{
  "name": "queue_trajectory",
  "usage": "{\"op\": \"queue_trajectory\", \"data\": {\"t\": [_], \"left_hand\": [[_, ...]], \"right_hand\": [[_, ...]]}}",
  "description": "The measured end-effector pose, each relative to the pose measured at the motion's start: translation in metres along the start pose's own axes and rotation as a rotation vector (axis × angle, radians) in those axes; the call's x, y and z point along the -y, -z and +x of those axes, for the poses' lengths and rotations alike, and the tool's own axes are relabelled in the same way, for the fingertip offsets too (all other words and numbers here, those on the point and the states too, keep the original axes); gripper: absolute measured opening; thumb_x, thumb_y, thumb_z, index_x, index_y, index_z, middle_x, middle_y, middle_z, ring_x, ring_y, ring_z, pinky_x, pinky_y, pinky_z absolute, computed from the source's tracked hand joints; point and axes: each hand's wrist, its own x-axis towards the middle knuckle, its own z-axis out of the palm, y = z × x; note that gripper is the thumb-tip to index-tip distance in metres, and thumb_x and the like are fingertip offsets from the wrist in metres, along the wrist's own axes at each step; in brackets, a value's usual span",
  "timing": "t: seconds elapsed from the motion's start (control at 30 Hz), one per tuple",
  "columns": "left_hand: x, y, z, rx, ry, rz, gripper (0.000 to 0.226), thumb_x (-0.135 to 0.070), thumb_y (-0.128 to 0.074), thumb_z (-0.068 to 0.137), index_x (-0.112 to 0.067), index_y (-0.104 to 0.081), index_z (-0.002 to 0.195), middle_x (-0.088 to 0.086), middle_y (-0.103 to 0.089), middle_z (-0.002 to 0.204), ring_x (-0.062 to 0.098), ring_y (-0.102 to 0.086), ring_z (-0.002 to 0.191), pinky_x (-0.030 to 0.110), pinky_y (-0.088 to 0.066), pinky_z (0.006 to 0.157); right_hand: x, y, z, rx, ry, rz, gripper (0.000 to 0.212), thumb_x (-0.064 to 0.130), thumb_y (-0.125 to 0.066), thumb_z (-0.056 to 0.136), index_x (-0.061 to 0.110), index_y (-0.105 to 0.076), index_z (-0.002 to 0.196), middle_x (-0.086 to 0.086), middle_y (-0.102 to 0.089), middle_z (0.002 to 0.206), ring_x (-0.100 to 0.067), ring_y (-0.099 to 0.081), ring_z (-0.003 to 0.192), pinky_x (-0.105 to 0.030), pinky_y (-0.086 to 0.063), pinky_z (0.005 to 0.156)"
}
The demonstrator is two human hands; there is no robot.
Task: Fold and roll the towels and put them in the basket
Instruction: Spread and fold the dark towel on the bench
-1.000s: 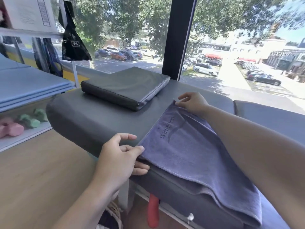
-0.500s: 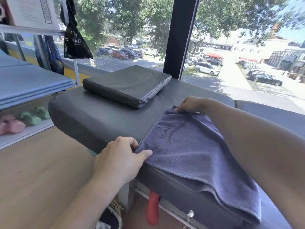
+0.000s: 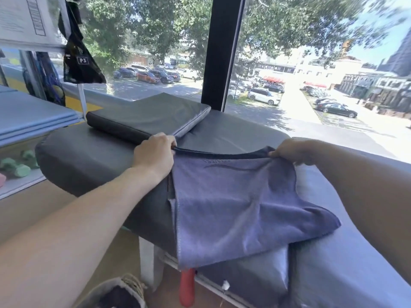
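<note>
The purple towel (image 3: pixel 233 207) hangs lifted over a grey padded bench (image 3: pixel 89 156), its top edge stretched between both hands and its lower part draped down over the bench's near edge. The left hand (image 3: pixel 153 154), at about ten o'clock from the towel's middle, pinches one top corner; the right hand (image 3: pixel 291 151), at about one o'clock, pinches the other. A black cushion (image 3: pixel 144 116) lies at twelve o'clock on the bench, just beyond the left hand. The basket (image 3: pixel 124 290) shows only partly at six o'clock, on the floor. The risk, as I judge it, is a skewed fold: the lower right corner flares out unevenly, so laying the cloth down carelessly could trap wrinkles, or a loose pinch could let a corner slip toward the floor.
</note>
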Motion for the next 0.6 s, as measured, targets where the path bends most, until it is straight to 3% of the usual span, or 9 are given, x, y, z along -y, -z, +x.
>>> {"op": "queue_trajectory", "data": {"t": [0.17, 0.27, 0.3, 0.37, 0.47, 0.53, 0.6], "left_hand": [[-0.025, -0.012, 0.009, 0.029, 0.029, -0.076, 0.038, -0.027, -0.07, 0.09, -0.021, -0.054, 0.124, 0.004, -0.068, 0.113, 0.034, -0.063, 0.106, 0.043, -0.051, 0.087], [-0.028, -0.013, -0.002, 0.05, 0.042, 0.019, 0.054, -0.045, -0.071, 0.086, -0.025, -0.051, 0.133, -0.002, -0.064, 0.125, 0.027, -0.061, 0.116, 0.039, -0.048, 0.09], [-0.028, -0.013, -0.005, 0.081, 0.057, 0.045, 0.06, -0.049, -0.07, 0.086, -0.024, -0.05, 0.136, 0.0, -0.061, 0.132, 0.027, -0.059, 0.121, 0.04, -0.048, 0.093], [-0.026, -0.01, -0.003, 0.174, 0.132, 0.045, 0.067, -0.054, -0.069, 0.086, -0.019, -0.049, 0.139, 0.004, -0.058, 0.138, 0.028, -0.056, 0.125, 0.039, -0.048, 0.097], [-0.023, -0.009, 0.006, 0.278, 0.245, 0.03, 0.065, -0.059, -0.071, 0.081, -0.016, -0.061, 0.128, 0.006, -0.063, 0.133, 0.03, -0.06, 0.121, 0.038, -0.05, 0.098], [-0.024, -0.01, 0.012, 0.276, 0.272, -0.024, 0.043, -0.055, -0.072, 0.08, -0.02, -0.068, 0.105, 0.006, -0.068, 0.124, 0.03, -0.063, 0.113, 0.038, -0.051, 0.096], [-0.027, -0.014, 0.016, 0.235, 0.292, -0.051, 0.024, -0.047, -0.07, 0.087, -0.024, -0.065, 0.088, 0.006, -0.07, 0.117, 0.03, -0.064, 0.109, 0.036, -0.05, 0.091]], "right_hand": [[-0.029, -0.007, -0.003, 0.017, -0.026, 0.118, 0.046, 0.051, -0.067, 0.091, 0.009, -0.071, 0.108, -0.015, -0.07, 0.112, -0.031, -0.069, 0.094, -0.04, -0.057, 0.079], [-0.039, -0.009, -0.007, 0.057, 0.01, 0.301, 0.034, 0.045, -0.074, 0.089, 0.015, -0.075, 0.104, -0.009, -0.071, 0.116, -0.029, -0.067, 0.109, -0.042, -0.058, 0.093], [-0.041, -0.009, -0.009, 0.081, 0.011, 0.347, 0.037, 0.045, -0.077, 0.086, 0.014, -0.075, 0.106, -0.008, -0.071, 0.117, -0.028, -0.067, 0.11, -0.042, -0.059, 0.093], [-0.045, -0.008, -0.013, 0.12, 0.019, 0.391, 0.043, 0.044, -0.081, 0.082, 0.012, -0.073, 0.109, -0.009, -0.07, 0.119, -0.026, -0.069, 0.105, -0.035, -0.062, 0.077], [-0.044, -0.009, -0.027, 0.212, 0.025, 0.353, 0.045, 0.039, -0.081, 0.084, 0.009, -0.068, 0.115, -0.008, -0.068, 0.118, -0.025, -0.071, 0.101, -0.03, -0.06, 0.067], [-0.044, -0.01, -0.036, 0.258, 0.02, 0.308, 0.044, 0.035, -0.079, 0.087, 0.011, -0.064, 0.12, -0.007, -0.068, 0.119, -0.026, -0.071, 0.104, -0.031, -0.06, 0.072], [-0.044, -0.012, -0.039, 0.271, 0.009, 0.271, 0.043, 0.034, -0.079, 0.087, 0.013, -0.064, 0.121, -0.008, -0.071, 0.12, -0.026, -0.07, 0.108, -0.031, -0.056, 0.077]]}}
